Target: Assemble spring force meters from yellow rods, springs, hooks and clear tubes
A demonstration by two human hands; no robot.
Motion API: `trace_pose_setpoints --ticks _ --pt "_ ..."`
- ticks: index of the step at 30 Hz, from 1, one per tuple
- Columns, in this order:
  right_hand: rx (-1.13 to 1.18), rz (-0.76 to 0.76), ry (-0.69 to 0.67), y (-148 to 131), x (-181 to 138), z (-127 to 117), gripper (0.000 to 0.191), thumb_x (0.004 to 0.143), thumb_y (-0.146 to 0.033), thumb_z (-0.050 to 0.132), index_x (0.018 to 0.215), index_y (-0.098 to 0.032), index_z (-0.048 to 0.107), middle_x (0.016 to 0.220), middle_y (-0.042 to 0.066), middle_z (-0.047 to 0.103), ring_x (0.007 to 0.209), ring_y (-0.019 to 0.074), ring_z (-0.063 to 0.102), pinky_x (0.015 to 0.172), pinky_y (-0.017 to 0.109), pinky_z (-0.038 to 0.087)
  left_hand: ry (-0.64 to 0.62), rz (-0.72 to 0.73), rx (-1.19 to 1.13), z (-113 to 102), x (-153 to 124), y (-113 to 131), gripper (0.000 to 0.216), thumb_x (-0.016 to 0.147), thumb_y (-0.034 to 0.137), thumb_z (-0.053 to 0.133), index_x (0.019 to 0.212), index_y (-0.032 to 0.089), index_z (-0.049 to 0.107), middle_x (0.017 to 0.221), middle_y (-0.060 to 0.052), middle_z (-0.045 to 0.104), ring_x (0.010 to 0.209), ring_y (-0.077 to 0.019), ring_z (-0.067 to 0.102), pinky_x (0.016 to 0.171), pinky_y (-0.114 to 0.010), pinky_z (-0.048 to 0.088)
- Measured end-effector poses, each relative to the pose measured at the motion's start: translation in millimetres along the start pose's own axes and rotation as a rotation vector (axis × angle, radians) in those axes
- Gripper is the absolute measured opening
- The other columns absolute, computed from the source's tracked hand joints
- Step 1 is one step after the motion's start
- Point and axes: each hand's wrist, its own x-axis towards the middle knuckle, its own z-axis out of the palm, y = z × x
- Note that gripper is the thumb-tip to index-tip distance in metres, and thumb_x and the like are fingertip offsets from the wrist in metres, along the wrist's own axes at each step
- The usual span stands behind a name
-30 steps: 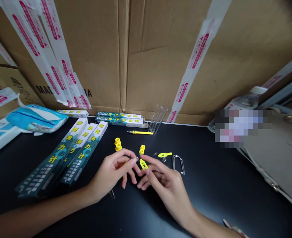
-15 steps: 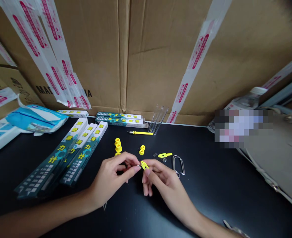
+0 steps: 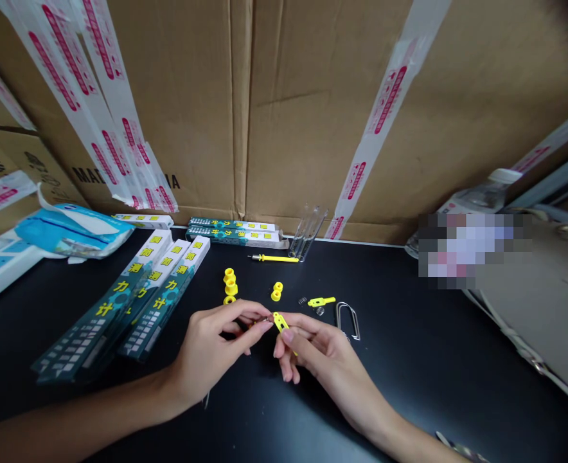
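Observation:
My right hand [image 3: 325, 354] is closed, thumb and fingers pinching a flat yellow plastic piece [image 3: 279, 320] with holes in it. Opposite it, my left hand [image 3: 211, 350] pinches a tiny dark metal part [image 3: 265, 319] right by the end of that piece; its exact kind is too small to tell. Just beyond my right hand lie a similar yellow plastic piece [image 3: 321, 301], a small coil spring [image 3: 302, 300] and bent wire hooks [image 3: 355, 323]. Yellow plastic caps [image 3: 230, 287] stand past my left fingers, with a pair of yellow caps [image 3: 277, 292] farther right.
Behind the caps lie a yellow rod [image 3: 279, 259] with a metal tip and clear tubes [image 3: 308, 235]. Long printed boxes [image 3: 163, 302] lie at left, more printed boxes [image 3: 236, 235] at the back. A blue packet [image 3: 79, 231], beige bag [image 3: 534, 315] and cardboard wall [image 3: 293, 128] surround the black table.
Both hands stay almost in place. The yellow piece has tilted slightly in my right fingers, and a bit more of its lower end shows. The loose parts have not moved.

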Motion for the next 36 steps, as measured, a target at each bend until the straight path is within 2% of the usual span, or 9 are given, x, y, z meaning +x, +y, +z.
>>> trace_pose_setpoints --ticks 13,20,25,29,36 --pt "0.032 0.023 -0.055 -2.6 -3.2 -1.1 0.034 0.091 -0.041 0.07 0.115 -0.018 0.073 0.08 0.003 0.068 0.062 0.0103 0.057 0.059 0.024 0.042 0.006 -0.019 0.015 0.0 1.4 -5.8 0.007 0.085 0.024 0.072 0.09 0.021 0.077 0.081 -0.001 0.076 0.066 -0.0179 0.073 0.051 -0.022 0.064" --pt "-0.046 -0.008 -0.084 -3.6 -4.2 -3.7 0.029 0.095 -0.041 0.066 0.11 -0.018 0.075 0.082 0.003 0.068 0.064 0.0101 0.056 0.062 0.024 0.043 -0.024 0.0 0.033 -2.2 3.7 -7.4 0.007 0.085 0.025 0.072 0.089 0.02 0.074 0.08 -0.001 0.072 0.069 -0.0151 0.07 0.061 -0.02 0.061" --pt "-0.126 -0.03 -0.089 -5.4 -3.6 -4.9 0.028 0.095 -0.041 0.065 0.104 -0.017 0.076 0.081 0.003 0.068 0.065 0.0107 0.056 0.063 0.024 0.045 -0.084 -0.019 0.006 -2.3 5.9 -3.7 0.007 0.087 0.026 0.069 0.087 0.019 0.069 0.081 -0.001 0.067 0.068 -0.0142 0.068 0.053 -0.018 0.059" --pt "-0.151 -0.038 -0.094 -7.3 -2.7 -5.9 0.028 0.096 -0.04 0.064 0.106 -0.017 0.076 0.082 0.004 0.068 0.066 0.0109 0.057 0.064 0.024 0.046 -0.107 -0.025 -0.006 -2.1 4.7 -3.5 0.006 0.089 0.025 0.067 0.089 0.019 0.066 0.081 0.0 0.064 0.068 -0.0133 0.066 0.053 -0.018 0.059" --pt "-0.186 -0.044 -0.079 -8.3 -2.5 -6.4 0.029 0.096 -0.039 0.064 0.112 -0.018 0.075 0.082 0.003 0.068 0.066 0.0106 0.058 0.064 0.024 0.047 -0.083 0.026 0.001 -1.2 0.7 -8.8 0.004 0.089 0.019 0.065 0.085 0.019 0.064 0.084 0.002 0.063 0.072 -0.0113 0.065 0.063 -0.018 0.062"
